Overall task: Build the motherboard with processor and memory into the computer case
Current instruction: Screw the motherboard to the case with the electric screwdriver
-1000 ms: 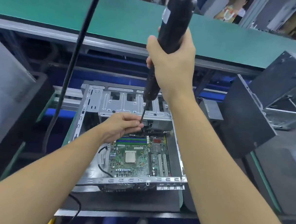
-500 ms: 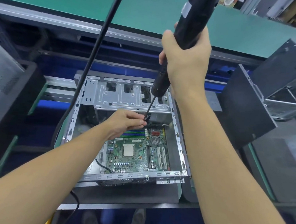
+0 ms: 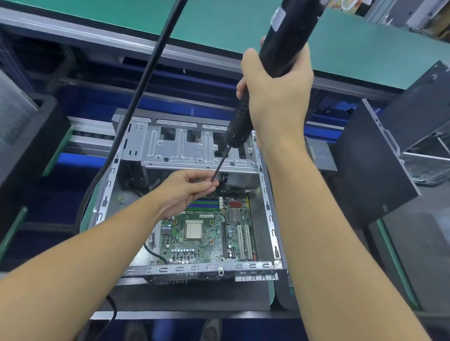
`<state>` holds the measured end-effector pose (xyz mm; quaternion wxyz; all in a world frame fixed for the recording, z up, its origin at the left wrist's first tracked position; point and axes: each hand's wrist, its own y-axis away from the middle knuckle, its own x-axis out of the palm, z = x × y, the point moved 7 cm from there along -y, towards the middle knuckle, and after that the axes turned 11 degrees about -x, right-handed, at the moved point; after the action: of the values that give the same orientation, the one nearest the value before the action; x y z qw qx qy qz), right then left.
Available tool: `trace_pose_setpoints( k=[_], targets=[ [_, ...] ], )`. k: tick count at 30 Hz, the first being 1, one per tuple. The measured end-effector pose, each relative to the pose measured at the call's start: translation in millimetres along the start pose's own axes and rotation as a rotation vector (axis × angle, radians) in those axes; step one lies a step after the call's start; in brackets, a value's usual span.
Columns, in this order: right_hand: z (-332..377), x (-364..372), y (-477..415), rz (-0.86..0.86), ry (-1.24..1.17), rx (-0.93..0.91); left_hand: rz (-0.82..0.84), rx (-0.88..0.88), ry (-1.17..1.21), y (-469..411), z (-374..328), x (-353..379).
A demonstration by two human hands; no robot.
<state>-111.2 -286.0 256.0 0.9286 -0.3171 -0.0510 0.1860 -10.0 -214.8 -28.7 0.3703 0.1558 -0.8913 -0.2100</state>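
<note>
Right hand [image 3: 277, 94] is wrapping its fingers tight round the fat, smooth black barrel of the electric screwdriver [image 3: 289, 36], tilting its thin bit [image 3: 219, 164] down into the open computer case [image 3: 268, 208]. Left hand [image 3: 185, 191] is pinching the bit's tip between thumb and pressed-together fingers; can't tell if a screw's in there. The green motherboard [image 3: 208, 246] is lying flat toward the case's near right corner, with the square silvery processor [image 3: 194, 230] mid-board and blue and green memory slots [image 3: 205, 204] at its far edge. The stamped sheet-metal floor is showing bare along the left wall.
</note>
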Motion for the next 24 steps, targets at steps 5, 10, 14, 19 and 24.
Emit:
trace_pose_setpoints(
  k=[5, 10, 14, 19, 24],
  targets=[
    [-2.9, 0.1, 2.4, -0.008, -0.009, -0.001, 0.036, -0.027, 0.045, 1.6, 2.5, -2.5],
    [-4.7, 1.2, 3.0, 0.004, -0.026, -0.009, 0.026, -0.035, 0.057, 4.2, 4.2, -2.4],
    [-7.6, 1.1, 3.5, -0.001, -0.039, 0.0, 0.003, -0.035, 0.073, 3.8, 5.5, -3.7],
    [-9.1, 1.3, 3.3, -0.013, -0.063, -0.002, -0.023, -0.034, 0.123, 2.3, 7.6, -5.6],
    [-12.2, 3.5, 4.8, -0.011, -0.059, 0.009, -0.061, -0.025, 0.139, 0.9, 10.9, -5.0]
  ],
)
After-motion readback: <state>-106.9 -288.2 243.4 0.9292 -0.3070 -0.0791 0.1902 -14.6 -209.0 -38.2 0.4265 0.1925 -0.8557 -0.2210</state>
